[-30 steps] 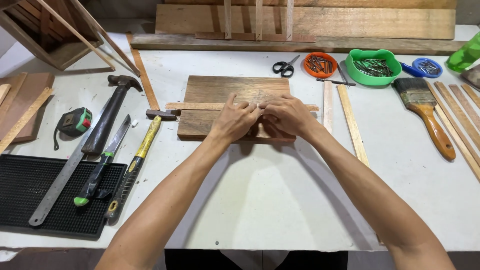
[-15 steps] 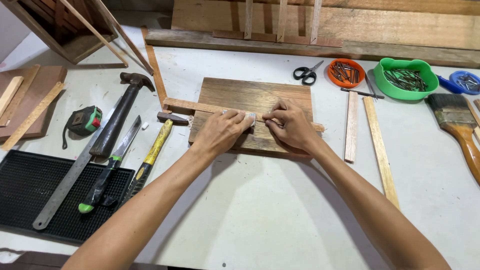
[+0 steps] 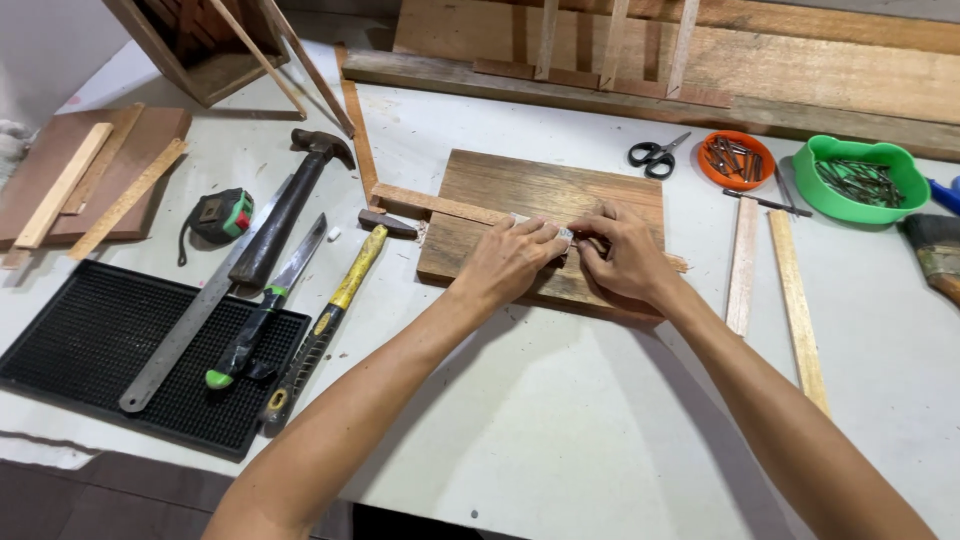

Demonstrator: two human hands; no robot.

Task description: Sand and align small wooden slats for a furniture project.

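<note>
A brown wooden board [image 3: 545,190] lies flat on the white table, with a thin wooden strip [image 3: 430,204] laid across it from left to right. My left hand [image 3: 510,262] and my right hand [image 3: 625,255] rest together on the strip at the board's middle. Between their fingertips they pinch a small pale object [image 3: 566,236] against the strip; what it is I cannot tell. The strip's right end pokes out past my right hand.
Left of the board lie a yellow-handled hammer [image 3: 335,305], a dark hammer [image 3: 285,210], a green-handled knife [image 3: 262,312], a steel ruler [image 3: 195,320], a tape measure [image 3: 220,215] and a black mat [image 3: 90,340]. Scissors [image 3: 655,155], an orange nail dish [image 3: 735,158], a green bowl [image 3: 868,178] and two slats [image 3: 795,300] lie right.
The camera has shifted, so the board now sits further right and lower in view. Both hands stay pressed together on the strip with little movement.
</note>
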